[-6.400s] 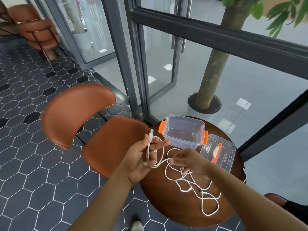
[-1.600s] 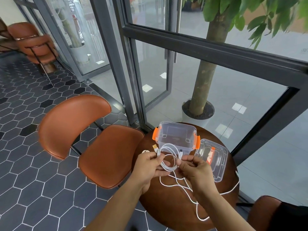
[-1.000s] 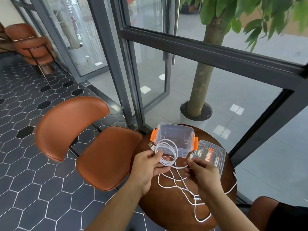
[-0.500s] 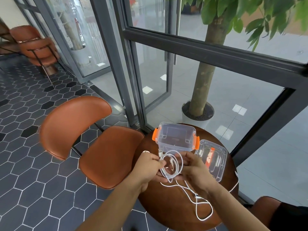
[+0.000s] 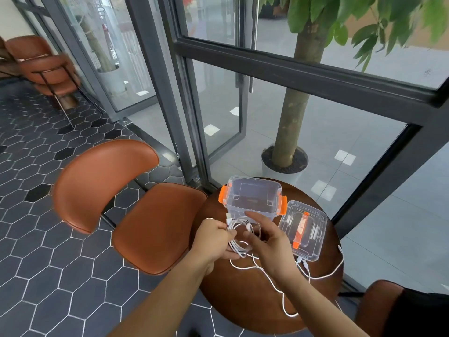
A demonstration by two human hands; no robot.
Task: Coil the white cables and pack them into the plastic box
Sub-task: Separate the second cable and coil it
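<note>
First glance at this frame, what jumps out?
At the round wooden table, the left hand grips a part-coiled white cable, the right hand at the coil. Just beyond stands the empty clear plastic box with orange latches, its lid beside it.

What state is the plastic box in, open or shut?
Open. The plastic box stands uncovered; its lid lies beside it on the table.

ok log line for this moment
stage: coiling | left hand: grips white cable coil | right hand: at coil, grip unclear | plastic box: open, empty | lid: beside box | loose cable: trailing on table
</note>
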